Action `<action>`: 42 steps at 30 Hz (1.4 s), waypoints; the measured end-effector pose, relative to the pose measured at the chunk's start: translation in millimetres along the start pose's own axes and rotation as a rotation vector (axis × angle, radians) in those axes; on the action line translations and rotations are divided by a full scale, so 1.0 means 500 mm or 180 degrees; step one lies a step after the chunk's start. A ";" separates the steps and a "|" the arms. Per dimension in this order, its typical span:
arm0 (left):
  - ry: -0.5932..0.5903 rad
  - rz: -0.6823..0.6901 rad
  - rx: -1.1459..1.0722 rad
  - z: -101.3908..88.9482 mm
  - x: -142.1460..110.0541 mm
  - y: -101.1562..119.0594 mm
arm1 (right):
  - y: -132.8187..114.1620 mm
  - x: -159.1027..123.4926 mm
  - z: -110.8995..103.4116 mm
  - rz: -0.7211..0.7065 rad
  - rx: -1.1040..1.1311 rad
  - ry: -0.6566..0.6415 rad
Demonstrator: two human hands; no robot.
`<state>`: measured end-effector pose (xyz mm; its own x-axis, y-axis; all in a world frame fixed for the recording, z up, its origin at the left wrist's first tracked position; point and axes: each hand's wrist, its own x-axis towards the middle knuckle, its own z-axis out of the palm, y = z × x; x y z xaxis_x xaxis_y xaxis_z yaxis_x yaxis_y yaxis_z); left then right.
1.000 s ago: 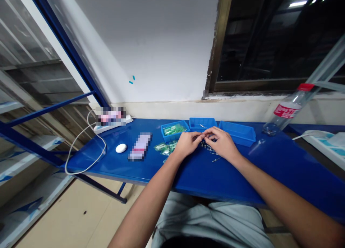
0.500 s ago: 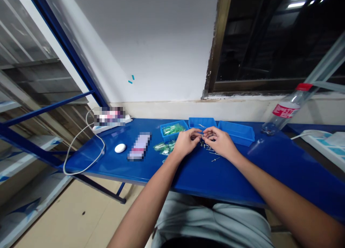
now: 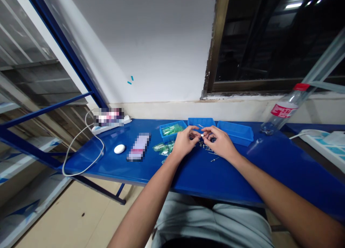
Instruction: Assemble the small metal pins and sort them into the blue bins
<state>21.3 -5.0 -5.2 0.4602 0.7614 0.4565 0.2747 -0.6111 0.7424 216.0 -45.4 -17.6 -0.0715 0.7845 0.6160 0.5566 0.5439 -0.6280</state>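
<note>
Over the blue table, my left hand point(image 3: 185, 141) and my right hand point(image 3: 219, 141) meet with curled fingers. Between their fingertips is a small round pale piece point(image 3: 202, 135), which looks like a rivet head; its other side is hidden. Both hands appear pinched on it. Under and beside my right hand lie several loose metal rivets point(image 3: 215, 159) with thin pins, partly covered by the fingers. Left of my left hand are small clear bags point(image 3: 161, 147) with green markings.
Along the wall stand a blue bin point(image 3: 164, 136) of green-marked bags, a middle blue bin point(image 3: 192, 121) with some metal pins, and a right blue bin point(image 3: 237, 133). A phone point(image 3: 138, 146), a white oval object point(image 3: 119, 149), a cable point(image 3: 64, 162) and a plastic bottle point(image 3: 283, 111) surround them.
The fingertips have shifted slightly, and the round pale piece now shows between them. Both hands stay in nearly the same place; the camera view has moved a little.
</note>
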 end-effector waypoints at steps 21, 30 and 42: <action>-0.0869 0.0602 0.1295 -0.001 -0.005 -0.031 | 0.079 0.009 -0.082 0.0477 -0.2182 0.0403; -0.0673 0.0503 0.1167 0.001 -0.004 -0.023 | 0.051 0.011 -0.067 -0.0082 -0.1683 0.0461; -0.0268 0.0169 0.0555 0.001 0.000 -0.018 | -0.003 0.003 -0.035 -0.0112 -0.0610 0.0011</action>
<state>19.4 0.2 -12.3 0.5449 0.7109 0.4447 0.3869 -0.6836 0.6189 229.3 -50.5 -7.4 -0.0912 0.7648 0.6378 0.7012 0.5041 -0.5042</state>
